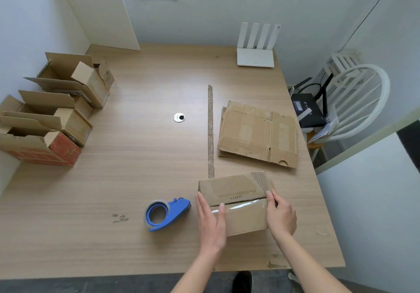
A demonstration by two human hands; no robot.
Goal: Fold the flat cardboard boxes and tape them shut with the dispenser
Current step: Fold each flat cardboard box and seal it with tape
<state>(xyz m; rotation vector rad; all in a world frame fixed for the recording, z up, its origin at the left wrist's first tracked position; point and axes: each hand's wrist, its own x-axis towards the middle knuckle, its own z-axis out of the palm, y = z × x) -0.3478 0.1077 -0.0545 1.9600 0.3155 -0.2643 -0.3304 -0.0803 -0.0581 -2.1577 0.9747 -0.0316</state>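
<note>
One box (235, 203) sits folded near the front edge of the counter (145, 156), right of centre, with a glossy strip of clear tape (238, 206) running along its top seam, so this one looks closed and taped, or very nearly so. The left hand (210, 222) lies against the box's left end with fingers straight and the thumb resting on the tape; the right hand (280, 216) presses flat against the right end, fingers extended. Neither hand curls around anything; they seem to be smoothing the tape ends down or steadying the box. The blue tape dispenser (167, 214) lies on its side just left of the box, apart from both hands. Work remains: a stack of flat cardboard (258, 133) waits behind the box toward the right edge, not yet folded. Along the left edge stand several boxes (54, 108) with flaps up and open; whether their bottoms are taped cannot be told. A long strip of cardboard (210, 131) lies down the middle, its near end touching the taped box, and could get in the way. A white router (255, 47) stands at the far right corner; a white chair (354, 101) sits beyond the right edge.
</note>
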